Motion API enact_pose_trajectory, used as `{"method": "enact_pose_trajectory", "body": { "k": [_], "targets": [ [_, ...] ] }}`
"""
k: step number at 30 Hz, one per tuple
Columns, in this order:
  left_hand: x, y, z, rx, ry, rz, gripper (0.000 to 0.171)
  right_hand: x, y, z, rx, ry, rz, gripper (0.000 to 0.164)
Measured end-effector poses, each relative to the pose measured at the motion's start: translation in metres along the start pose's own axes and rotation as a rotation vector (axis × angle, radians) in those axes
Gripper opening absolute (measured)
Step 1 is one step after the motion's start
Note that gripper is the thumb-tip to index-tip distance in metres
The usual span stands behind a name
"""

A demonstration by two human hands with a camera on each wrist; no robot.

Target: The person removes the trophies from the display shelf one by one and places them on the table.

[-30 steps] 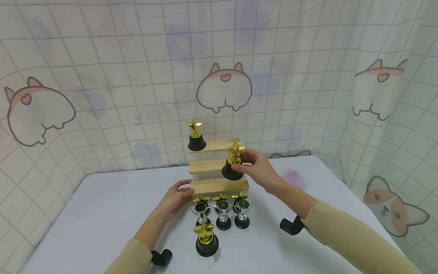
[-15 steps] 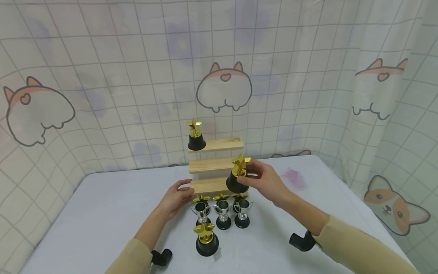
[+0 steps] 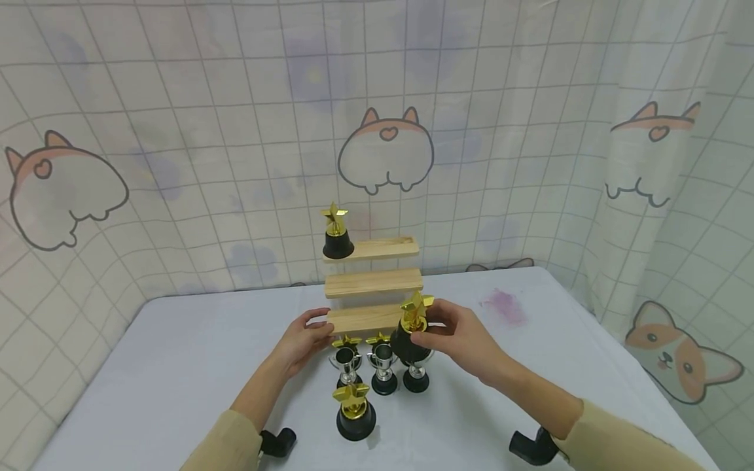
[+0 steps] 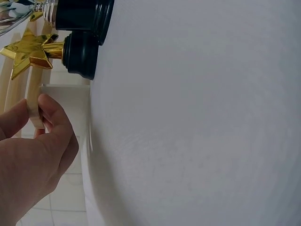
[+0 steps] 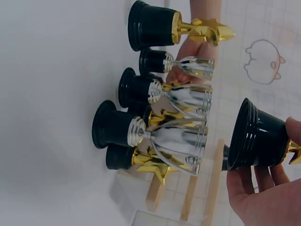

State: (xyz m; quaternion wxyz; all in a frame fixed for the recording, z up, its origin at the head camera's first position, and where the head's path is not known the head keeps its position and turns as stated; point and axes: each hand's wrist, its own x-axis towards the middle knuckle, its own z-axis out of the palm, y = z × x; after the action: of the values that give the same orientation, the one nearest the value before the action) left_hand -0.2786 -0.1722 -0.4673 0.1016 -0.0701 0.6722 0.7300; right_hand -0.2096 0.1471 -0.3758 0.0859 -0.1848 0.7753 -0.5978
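Note:
My right hand (image 3: 468, 340) grips a gold star trophy (image 3: 408, 347) by its black base and gold neck, held in the air before the lowest step. In the right wrist view that trophy's black base (image 5: 258, 134) is tilted, fingers under one side. My left hand (image 3: 302, 341) pinches the left end of the lowest wooden step (image 3: 360, 320) between thumb and fingers, as the left wrist view confirms at the board (image 4: 34, 96). Three silver cups (image 3: 384, 378) stand in a row in front of the stand, with small star trophies (image 3: 347, 341) behind them.
Another star trophy (image 3: 338, 245) stands at the left of the top step (image 3: 385, 248). The middle step (image 3: 374, 282) lies between. Nearest me on the white table (image 3: 194, 366) is a larger star trophy (image 3: 356, 420). A patterned curtain (image 3: 235, 163) hangs behind.
My right hand has lowered the star trophy from beside the middle step to in front of the lowest one, partly covering the rightmost silver cup. The left hand has stayed put.

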Motion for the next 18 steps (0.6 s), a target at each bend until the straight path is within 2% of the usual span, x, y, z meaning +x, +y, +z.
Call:
{"method": "enact_pose_trajectory", "body": {
  "k": [10, 18],
  "targets": [
    [-0.001, -0.001, 0.000, -0.009, -0.005, 0.004, 0.054, -0.023, 0.000, 0.007, 0.032, -0.039, 0.010, 0.058],
    [0.000, -0.001, -0.001, -0.023, -0.014, 0.017, 0.051, -0.036, 0.005, 0.016, 0.070, -0.070, 0.012, 0.054]
  ]
}}
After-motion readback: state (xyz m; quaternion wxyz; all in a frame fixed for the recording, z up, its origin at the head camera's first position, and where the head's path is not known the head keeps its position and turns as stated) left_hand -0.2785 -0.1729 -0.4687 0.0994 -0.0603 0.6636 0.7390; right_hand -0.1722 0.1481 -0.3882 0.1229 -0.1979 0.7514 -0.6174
